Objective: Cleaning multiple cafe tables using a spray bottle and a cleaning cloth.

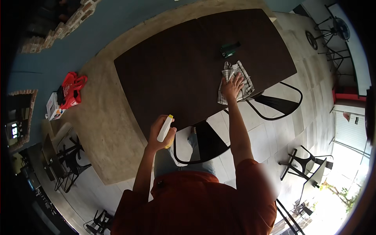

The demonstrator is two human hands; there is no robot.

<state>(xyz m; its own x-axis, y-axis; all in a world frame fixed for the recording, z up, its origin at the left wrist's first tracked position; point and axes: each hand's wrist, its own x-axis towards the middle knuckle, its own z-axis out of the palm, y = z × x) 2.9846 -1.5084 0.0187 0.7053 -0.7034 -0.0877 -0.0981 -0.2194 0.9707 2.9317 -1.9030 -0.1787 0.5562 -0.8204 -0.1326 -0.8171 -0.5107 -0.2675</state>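
My left hand (161, 132) is wrapped around a spray bottle with a white and yellow trigger head (165, 129), held by the near edge of a dark brown table (164, 73). Most of the bottle's body is hidden by the hand and wrist; a bit of yellow shows below. My right hand (232, 86) lies palm down, fingers spread, on a checked cloth (245, 79). This cloth is partly folded and rests on the tabletop close to the near edge. Just beyond it stands a small dark green holder or box (228, 50).
Black metal chairs stand against the near side, one directly before me (210, 141) and another at right (276, 102). A red bag (72, 91) and white box (54, 107) sit by the blue wall (111, 23). Other furniture (305, 164) and a fan (340, 28) are at right.
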